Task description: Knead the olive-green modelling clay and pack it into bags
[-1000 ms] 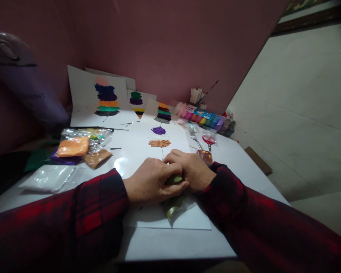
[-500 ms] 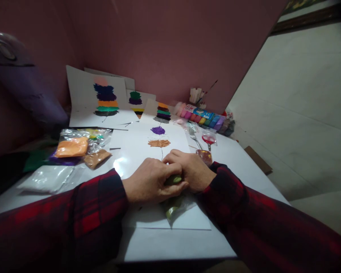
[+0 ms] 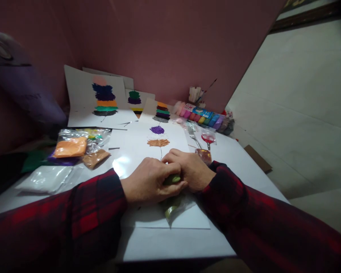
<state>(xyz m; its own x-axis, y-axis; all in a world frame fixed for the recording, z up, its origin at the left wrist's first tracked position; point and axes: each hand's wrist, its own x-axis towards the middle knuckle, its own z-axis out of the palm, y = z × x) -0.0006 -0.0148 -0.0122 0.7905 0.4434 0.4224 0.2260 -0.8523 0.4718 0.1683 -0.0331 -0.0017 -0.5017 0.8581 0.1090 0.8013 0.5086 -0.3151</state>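
Observation:
My left hand [image 3: 150,181] and my right hand [image 3: 191,170] meet at the middle of the white table [image 3: 173,242], fingers curled together. Between them sits a lump of green clay [image 3: 174,178], gripped by both. Its clear plastic bag [image 3: 172,206] with more green clay trails out below the hands onto a white sheet [image 3: 136,149]. Just beyond the fingers that sheet carries an orange clay patch [image 3: 158,142] and a purple clay patch [image 3: 157,129] on a thin drawn stem.
Bags of orange, brown and white clay [image 3: 71,147] lie at the left. Finished striped sheets [image 3: 104,98] lean on the pink wall. A row of coloured clay packs [image 3: 207,118], a fork [image 3: 193,135], red scissors [image 3: 208,138] and a small brown pack [image 3: 204,154] sit at right.
Nothing has visibly changed apart from a slight shift of the view; both hands stay pressed round the green clay.

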